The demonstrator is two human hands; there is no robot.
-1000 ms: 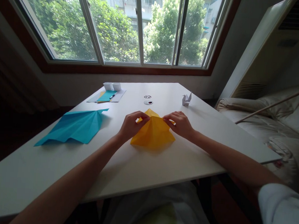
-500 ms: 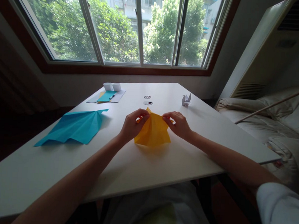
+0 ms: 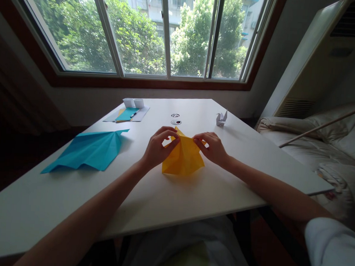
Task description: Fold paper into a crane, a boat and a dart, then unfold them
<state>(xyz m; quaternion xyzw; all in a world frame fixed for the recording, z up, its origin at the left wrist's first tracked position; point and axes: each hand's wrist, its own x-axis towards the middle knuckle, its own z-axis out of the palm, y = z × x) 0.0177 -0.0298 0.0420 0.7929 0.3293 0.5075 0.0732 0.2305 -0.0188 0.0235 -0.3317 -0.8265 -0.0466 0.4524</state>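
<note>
A creased yellow sheet of paper (image 3: 185, 157) stands partly folded over the middle of the white table, its lower edge spreading outward. My left hand (image 3: 161, 146) pinches it near the top left, thumb and fingertips pressed together on a fold. On the right side, my right hand (image 3: 213, 147) is closed on the sheet's upper right corner. Part of the paper behind the fingers is hidden. To the left of my hands lies a blue sheet of paper (image 3: 87, 150) with several creases, touched by neither hand.
A white paper crane (image 3: 221, 118) stands at the back right of the white table (image 3: 149, 211). At the back left are two small white containers (image 3: 133, 103), a stack of coloured paper (image 3: 127, 114) and a pen (image 3: 133, 115). Round discs (image 3: 176, 122) lie beyond the yellow sheet.
My left fingers have shifted slightly right along the top of the yellow paper. Its lower edge has swung a little to the right. My right hand has hardly moved.
</note>
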